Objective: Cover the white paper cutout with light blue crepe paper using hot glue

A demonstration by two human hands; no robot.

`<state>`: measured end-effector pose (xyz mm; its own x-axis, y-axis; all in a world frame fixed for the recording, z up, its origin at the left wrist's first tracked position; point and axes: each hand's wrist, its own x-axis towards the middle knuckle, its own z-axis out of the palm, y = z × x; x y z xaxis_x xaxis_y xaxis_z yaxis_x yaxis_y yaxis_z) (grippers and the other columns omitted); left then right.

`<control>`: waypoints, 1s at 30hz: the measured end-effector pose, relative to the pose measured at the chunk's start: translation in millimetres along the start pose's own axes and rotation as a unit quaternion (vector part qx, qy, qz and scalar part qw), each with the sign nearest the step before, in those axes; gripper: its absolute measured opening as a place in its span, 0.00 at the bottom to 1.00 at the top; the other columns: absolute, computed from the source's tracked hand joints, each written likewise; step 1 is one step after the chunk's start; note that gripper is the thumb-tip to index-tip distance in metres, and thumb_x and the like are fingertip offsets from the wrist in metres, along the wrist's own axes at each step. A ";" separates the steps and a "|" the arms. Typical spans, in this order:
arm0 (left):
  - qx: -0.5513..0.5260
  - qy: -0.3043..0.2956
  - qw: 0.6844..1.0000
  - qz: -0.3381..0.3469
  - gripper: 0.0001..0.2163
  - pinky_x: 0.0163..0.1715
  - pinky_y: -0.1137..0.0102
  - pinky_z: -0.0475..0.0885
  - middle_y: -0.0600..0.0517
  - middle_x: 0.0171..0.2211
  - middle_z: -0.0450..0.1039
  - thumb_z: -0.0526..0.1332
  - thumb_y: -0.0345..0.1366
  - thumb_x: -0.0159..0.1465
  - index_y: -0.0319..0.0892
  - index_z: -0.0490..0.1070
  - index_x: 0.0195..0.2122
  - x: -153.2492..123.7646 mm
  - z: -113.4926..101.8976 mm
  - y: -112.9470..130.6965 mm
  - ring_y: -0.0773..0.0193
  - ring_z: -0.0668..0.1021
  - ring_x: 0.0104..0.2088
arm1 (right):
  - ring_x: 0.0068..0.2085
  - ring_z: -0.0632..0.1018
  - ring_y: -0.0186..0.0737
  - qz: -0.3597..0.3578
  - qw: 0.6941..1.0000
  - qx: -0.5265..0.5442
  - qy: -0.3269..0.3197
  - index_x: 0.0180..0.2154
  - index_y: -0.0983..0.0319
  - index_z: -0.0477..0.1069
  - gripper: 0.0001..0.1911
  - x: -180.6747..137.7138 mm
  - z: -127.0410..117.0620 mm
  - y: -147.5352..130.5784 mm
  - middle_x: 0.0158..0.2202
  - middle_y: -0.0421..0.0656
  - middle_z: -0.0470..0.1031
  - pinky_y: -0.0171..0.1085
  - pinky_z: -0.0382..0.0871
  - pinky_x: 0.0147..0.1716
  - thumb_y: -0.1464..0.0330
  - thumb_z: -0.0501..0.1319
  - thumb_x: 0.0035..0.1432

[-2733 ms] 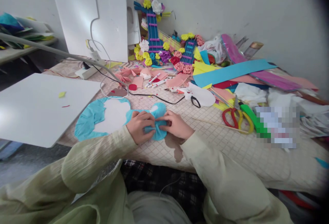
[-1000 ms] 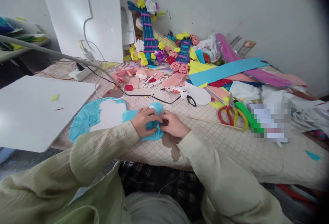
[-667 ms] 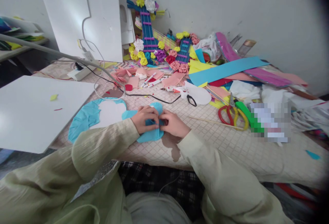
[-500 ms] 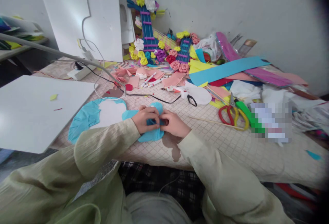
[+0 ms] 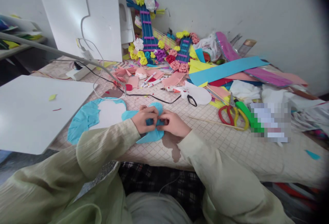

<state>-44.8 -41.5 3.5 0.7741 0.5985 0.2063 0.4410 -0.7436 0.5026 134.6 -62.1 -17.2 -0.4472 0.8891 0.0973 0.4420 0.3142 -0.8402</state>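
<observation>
A white cut-out shape [image 5: 109, 112] partly wrapped in light blue crepe paper [image 5: 82, 119] lies on the table's near edge. My left hand [image 5: 146, 118] and my right hand [image 5: 173, 123] meet over the shape's right end. Both are closed, fingertips pinching the blue paper [image 5: 153, 135] into folds there. Pale green sleeves cover both arms. What lies under the fingers is hidden.
A white board [image 5: 31, 109] overhangs the table at left. Red-and-yellow scissors [image 5: 231, 116], a green tool [image 5: 246, 114] and a thin stick [image 5: 213, 123] lie to the right. Coloured paper sheets, paper roses [image 5: 177, 61], markers [image 5: 151, 80], a black cable [image 5: 154, 97] and a power strip [image 5: 78, 71] fill the back.
The hands have stayed pinched on the blue paper's right end, the fingers shifting slightly and gathering it tighter. The view has drifted a little left and down.
</observation>
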 end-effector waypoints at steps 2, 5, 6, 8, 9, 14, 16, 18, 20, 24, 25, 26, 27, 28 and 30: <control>0.004 -0.001 1.000 -0.007 0.03 0.41 0.61 0.55 0.52 0.34 0.66 0.58 0.33 0.51 0.41 0.67 0.22 -0.7 0.1 0.5 0.61 0.70 0.36 | 0.26 0.64 0.27 0.001 1.000 -0.001 0.000 0.34 0.62 0.74 0.13 0.0 -0.1 -0.6 0.30 0.37 0.65 0.31 0.60 0.28 0.74 0.66 0.41; 0.012 0.000 1.000 -0.017 0.03 0.41 0.60 0.54 0.52 0.35 0.66 0.59 0.33 0.50 0.41 0.67 0.22 -1.7 1.0 1.1 0.61 0.70 0.37 | 0.26 0.64 0.27 0.006 1.000 0.000 0.000 0.34 0.62 0.74 0.13 0.0 -0.6 -1.9 0.30 0.37 0.65 0.31 0.60 0.28 0.73 0.66 0.41; 0.015 0.002 1.000 -0.019 0.03 0.40 0.60 0.54 0.52 0.35 0.66 0.59 0.33 0.50 0.40 0.68 0.23 -2.0 1.4 1.2 0.60 0.70 0.37 | 0.26 0.64 0.27 0.008 1.000 -0.001 0.000 0.34 0.62 0.74 0.13 0.0 -0.7 -2.4 0.30 0.37 0.65 0.31 0.60 0.28 0.73 0.66 0.41; 0.020 0.008 0.999 -0.025 0.03 0.40 0.59 0.53 0.51 0.35 0.65 0.59 0.33 0.51 0.40 0.68 0.23 -2.4 2.2 1.0 0.60 0.70 0.37 | 0.26 0.64 0.27 0.010 1.000 -0.002 0.000 0.34 0.62 0.74 0.13 -0.1 -1.0 -3.2 0.29 0.37 0.64 0.31 0.60 0.28 0.73 0.66 0.41; 0.023 0.010 0.999 -0.028 0.03 0.40 0.59 0.53 0.51 0.35 0.65 0.59 0.33 0.51 0.40 0.69 0.23 -2.6 2.5 0.7 0.60 0.70 0.37 | 0.25 0.64 0.27 0.011 1.000 -0.002 0.000 0.34 0.63 0.74 0.13 -0.2 -1.1 -3.4 0.29 0.37 0.64 0.31 0.60 0.28 0.73 0.66 0.41; 0.028 0.017 0.999 -0.038 0.04 0.41 0.60 0.53 0.52 0.35 0.67 0.59 0.35 0.52 0.41 0.70 0.24 -3.0 3.8 -2.2 0.60 0.70 0.37 | 0.25 0.63 0.26 0.015 1.000 -0.002 -0.006 0.35 0.62 0.74 0.13 -0.3 -1.9 -3.4 0.28 0.36 0.63 0.32 0.60 0.27 0.74 0.66 0.42; 0.029 0.017 0.999 -0.038 0.04 0.41 0.60 0.53 0.52 0.35 0.67 0.59 0.36 0.52 0.41 0.70 0.24 -2.9 4.0 -3.2 0.61 0.71 0.37 | 0.25 0.63 0.26 0.019 1.000 -0.003 -0.009 0.35 0.62 0.74 0.14 -0.2 -2.3 -2.8 0.28 0.36 0.63 0.32 0.60 0.27 0.74 0.66 0.42; 0.029 0.017 0.999 -0.036 0.04 0.41 0.60 0.53 0.52 0.35 0.67 0.59 0.35 0.52 0.41 0.70 0.24 -2.8 4.0 -3.5 0.60 0.71 0.37 | 0.25 0.63 0.26 0.015 1.000 0.000 -0.012 0.35 0.62 0.74 0.13 0.0 -2.8 -1.6 0.30 0.37 0.64 0.32 0.61 0.28 0.73 0.66 0.42; 0.030 0.018 0.999 -0.033 0.04 0.41 0.60 0.53 0.52 0.35 0.67 0.59 0.34 0.52 0.41 0.70 0.23 -2.7 3.9 -3.1 0.60 0.71 0.37 | 0.26 0.64 0.26 0.007 1.000 0.006 -0.017 0.36 0.62 0.74 0.12 0.1 -3.4 -0.2 0.31 0.38 0.65 0.32 0.61 0.28 0.73 0.65 0.44; 0.032 0.022 0.999 -0.026 0.04 0.41 0.60 0.53 0.52 0.34 0.67 0.58 0.32 0.52 0.39 0.69 0.22 -3.0 3.5 -1.9 0.60 0.70 0.37 | 0.26 0.65 0.26 0.005 1.000 0.017 -0.017 0.35 0.62 0.74 0.11 -0.2 -3.4 1.3 0.31 0.38 0.65 0.32 0.62 0.28 0.73 0.64 0.45; 0.032 0.025 0.999 -0.022 0.04 0.41 0.60 0.53 0.52 0.34 0.67 0.58 0.32 0.51 0.39 0.69 0.22 -3.0 3.4 -2.0 0.60 0.70 0.37 | 0.25 0.65 0.26 0.006 1.000 0.017 -0.014 0.35 0.62 0.74 0.11 -0.4 -3.0 1.2 0.30 0.38 0.65 0.32 0.62 0.28 0.74 0.64 0.45; 0.031 0.029 0.999 -0.017 0.04 0.41 0.60 0.53 0.51 0.34 0.66 0.58 0.32 0.52 0.39 0.69 0.22 -3.1 3.4 -2.3 0.60 0.69 0.37 | 0.25 0.64 0.26 0.009 1.000 0.016 -0.009 0.35 0.62 0.74 0.12 -0.5 -2.6 0.8 0.30 0.38 0.65 0.31 0.61 0.28 0.74 0.64 0.44; 0.030 0.033 0.999 -0.011 0.04 0.41 0.60 0.54 0.51 0.33 0.67 0.58 0.33 0.52 0.40 0.69 0.22 -3.1 3.4 -2.8 0.60 0.69 0.37 | 0.25 0.64 0.26 0.011 1.000 0.014 -0.005 0.35 0.63 0.74 0.12 -0.7 -2.0 0.3 0.30 0.38 0.65 0.31 0.61 0.27 0.74 0.64 0.44; 0.028 0.037 0.999 -0.006 0.04 0.41 0.60 0.55 0.51 0.33 0.67 0.58 0.34 0.52 0.40 0.69 0.22 -3.0 3.4 -3.5 0.60 0.69 0.37 | 0.24 0.64 0.26 0.014 1.000 0.013 -0.002 0.35 0.63 0.74 0.12 -0.7 -1.5 -0.3 0.30 0.38 0.65 0.31 0.61 0.27 0.74 0.64 0.44; 0.025 0.040 0.999 0.002 0.05 0.41 0.61 0.56 0.51 0.33 0.67 0.59 0.35 0.52 0.41 0.70 0.22 -2.5 3.4 -5.0 0.61 0.69 0.37 | 0.24 0.64 0.26 0.017 1.000 0.009 0.002 0.35 0.64 0.74 0.12 -0.7 -0.6 -1.1 0.30 0.38 0.65 0.31 0.61 0.26 0.74 0.64 0.43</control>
<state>-47.4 -40.3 -2.4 0.7378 0.6163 0.2754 0.4618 -0.7584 0.4600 134.9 -62.8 -16.0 -0.4288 0.9006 0.0715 0.4424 0.2784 -0.8525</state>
